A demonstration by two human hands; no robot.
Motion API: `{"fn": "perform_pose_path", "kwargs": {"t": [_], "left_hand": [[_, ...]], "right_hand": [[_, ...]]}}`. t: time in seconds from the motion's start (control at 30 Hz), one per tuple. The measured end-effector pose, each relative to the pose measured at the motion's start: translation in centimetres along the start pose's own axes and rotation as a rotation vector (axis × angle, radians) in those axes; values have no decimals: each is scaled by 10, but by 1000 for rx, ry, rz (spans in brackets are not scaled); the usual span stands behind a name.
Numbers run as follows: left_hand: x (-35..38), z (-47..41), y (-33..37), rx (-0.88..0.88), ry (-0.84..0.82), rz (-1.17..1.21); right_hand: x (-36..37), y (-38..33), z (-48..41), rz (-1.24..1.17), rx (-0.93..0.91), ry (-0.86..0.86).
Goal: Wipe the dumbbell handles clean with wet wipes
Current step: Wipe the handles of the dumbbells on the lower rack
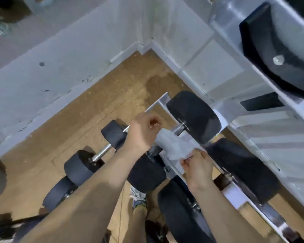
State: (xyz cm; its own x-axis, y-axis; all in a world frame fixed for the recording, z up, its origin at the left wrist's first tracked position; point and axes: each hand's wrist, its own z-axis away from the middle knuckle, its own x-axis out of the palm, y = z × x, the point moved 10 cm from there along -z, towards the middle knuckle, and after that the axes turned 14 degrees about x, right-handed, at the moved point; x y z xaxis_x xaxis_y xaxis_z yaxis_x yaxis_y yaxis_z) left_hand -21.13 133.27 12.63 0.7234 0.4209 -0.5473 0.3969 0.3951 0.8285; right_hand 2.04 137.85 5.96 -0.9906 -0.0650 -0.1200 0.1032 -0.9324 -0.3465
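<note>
Left hand (pixel 144 130) and right hand (pixel 197 166) both grip a crumpled white wipe (pixel 172 146) over the chrome handle (pixel 179 128).

The dumbbell (pixel 193 116) under work has two thick, round black heads joined by a chrome handle (pixel 178 129). It lies slanted across a white rack rail (pixel 162 100), one head far and to the right, the other near and to the left. A white wet wipe (pixel 172 146), crumpled and creased, is draped over the handle — most of the bar is hidden beneath it. The left hand (pixel 144 130) grips the wipe's upper end, and the right hand (pixel 197 165) pinches its lower corner. Just to the left lies a smaller dumbbell (pixel 102 151) — its chrome bar is bare.
</note>
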Motion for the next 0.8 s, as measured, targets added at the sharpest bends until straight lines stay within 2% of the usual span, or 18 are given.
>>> {"fn": "perform_pose_path", "kwargs": {"t": [0.1, 0.13, 0.23, 0.27, 0.33, 0.43, 0.5, 0.53, 0.6, 0.67, 0.73, 0.8], "left_hand": [[9, -6, -13, -57, 29, -147], [17, -4, -16, -94, -27, -185], [61, 10, -19, -189, -374, -272], [68, 12, -14, -166, -432, -312], [68, 9, -7, -98, -442, -364], [55, 18, -1, 57, -458, -416], [36, 38, 2, 169, -375, -572], [21, 49, 0, 163, -279, -613], [2, 76, -15, 36, -128, -577], [5, 96, -27, -71, -71, -527], [10, 102, -26, -72, 12, -530], [10, 103, -27, -75, 83, -533]], "right_hand": [[4, -4, -9, -58, 32, -11], [5, -5, -11, 9, 27, 15], [19, -3, -6, 184, -22, 21], [31, -2, -3, 209, -36, -41], [56, -3, 2, 223, -49, -160], [69, -17, -2, 221, -82, -101], [74, -15, -10, 264, -95, -65], [76, -10, -14, 289, -100, -66], [79, 1, -18, 377, -121, -77], [84, 18, -18, 556, -142, -123], [87, 36, -16, 706, -145, -189], [84, 40, -18, 739, -137, -203]]}}
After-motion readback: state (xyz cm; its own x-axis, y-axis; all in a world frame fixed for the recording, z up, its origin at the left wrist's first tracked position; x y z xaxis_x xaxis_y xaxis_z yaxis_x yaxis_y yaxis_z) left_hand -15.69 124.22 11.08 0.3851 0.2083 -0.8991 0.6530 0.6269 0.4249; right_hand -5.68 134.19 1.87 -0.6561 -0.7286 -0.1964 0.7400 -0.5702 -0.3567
